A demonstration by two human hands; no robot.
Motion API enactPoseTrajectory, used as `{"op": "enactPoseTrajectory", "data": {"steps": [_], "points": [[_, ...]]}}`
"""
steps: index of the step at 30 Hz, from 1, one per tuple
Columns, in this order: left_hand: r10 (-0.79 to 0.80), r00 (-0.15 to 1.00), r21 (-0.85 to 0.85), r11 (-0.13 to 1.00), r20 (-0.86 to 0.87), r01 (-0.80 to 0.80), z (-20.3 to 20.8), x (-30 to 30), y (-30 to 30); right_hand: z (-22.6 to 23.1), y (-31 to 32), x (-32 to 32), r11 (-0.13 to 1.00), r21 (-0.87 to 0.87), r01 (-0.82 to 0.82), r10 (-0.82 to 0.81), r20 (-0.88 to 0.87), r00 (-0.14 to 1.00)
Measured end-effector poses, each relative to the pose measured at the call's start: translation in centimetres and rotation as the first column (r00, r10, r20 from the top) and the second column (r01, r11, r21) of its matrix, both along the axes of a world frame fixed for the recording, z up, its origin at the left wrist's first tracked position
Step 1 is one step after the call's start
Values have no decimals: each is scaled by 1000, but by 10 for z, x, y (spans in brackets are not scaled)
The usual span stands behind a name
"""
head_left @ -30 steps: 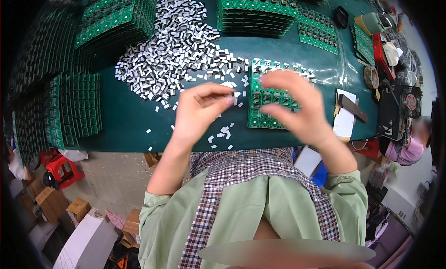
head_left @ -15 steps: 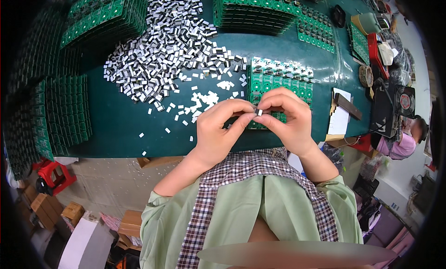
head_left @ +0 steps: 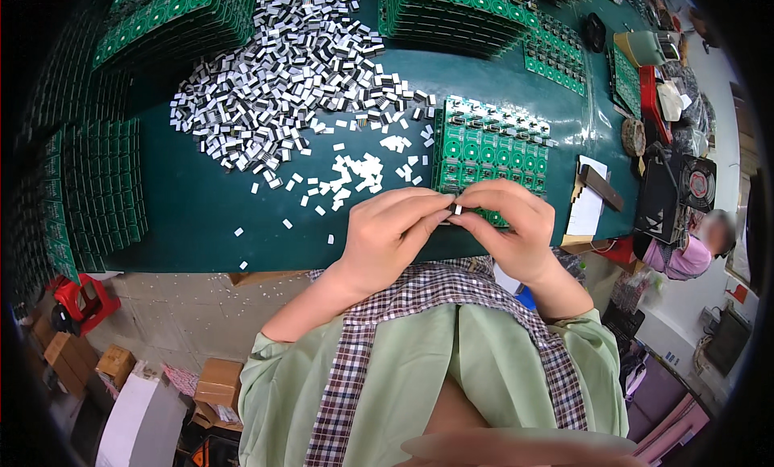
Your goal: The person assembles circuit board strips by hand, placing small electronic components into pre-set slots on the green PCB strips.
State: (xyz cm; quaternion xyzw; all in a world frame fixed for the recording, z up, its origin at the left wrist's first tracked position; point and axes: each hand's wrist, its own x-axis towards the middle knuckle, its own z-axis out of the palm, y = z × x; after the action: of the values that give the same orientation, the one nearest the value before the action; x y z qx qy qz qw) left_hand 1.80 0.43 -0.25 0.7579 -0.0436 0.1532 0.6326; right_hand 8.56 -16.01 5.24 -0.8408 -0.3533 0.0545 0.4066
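Note:
My left hand (head_left: 385, 232) and my right hand (head_left: 516, 227) meet over the near edge of a green circuit board panel (head_left: 484, 142). Between their fingertips is a small black-and-white electronic component (head_left: 458, 210). Thumb and forefinger of each hand are pinched on it, partly covering it. The panel carries rows of round outlines, with white-topped parts along its far side. To the left spreads a large pile of similar black-and-white components (head_left: 282, 88). Loose small white pieces (head_left: 355, 174) lie scattered between that pile and my left hand.
Tall stacks of green boards stand at the left (head_left: 101, 193), far left (head_left: 173, 20) and far middle (head_left: 459, 20). On the right are a paper sheet (head_left: 585, 213) with a dark bar (head_left: 601, 186), a tape roll (head_left: 633, 136) and a black fan (head_left: 697, 183). Another person (head_left: 685, 249) is at far right.
Both hands have shifted slightly down and right in the picture, still pinching the component. The white face of the component now appears narrower. The table and piles have shifted slightly in view.

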Motion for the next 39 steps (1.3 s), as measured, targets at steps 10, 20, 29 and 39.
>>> {"op": "enactPoseTrajectory", "data": {"steps": [10, 20, 29, 39], "points": [[-19, 1000, -71, 997, -7, 18, 2, 5, 11, -2, 8, 14, 995, 80, -66, 81, -201, 976], [589, 807, 756, 513, 33, -405, -3, 18, 63, -20, 12, 48, 978, -166, 128, -56, 382, 922], [545, 838, 806, 505, -20, -309, -7, 10, 64, -23, 16, 46, 959, -256, 119, 23, 490, 872], [-303, 895, -830, 544, -328, -120, 3, 8, 22, 4, 26, 19, 980, -199, 32, 15, 231, 973]]}}
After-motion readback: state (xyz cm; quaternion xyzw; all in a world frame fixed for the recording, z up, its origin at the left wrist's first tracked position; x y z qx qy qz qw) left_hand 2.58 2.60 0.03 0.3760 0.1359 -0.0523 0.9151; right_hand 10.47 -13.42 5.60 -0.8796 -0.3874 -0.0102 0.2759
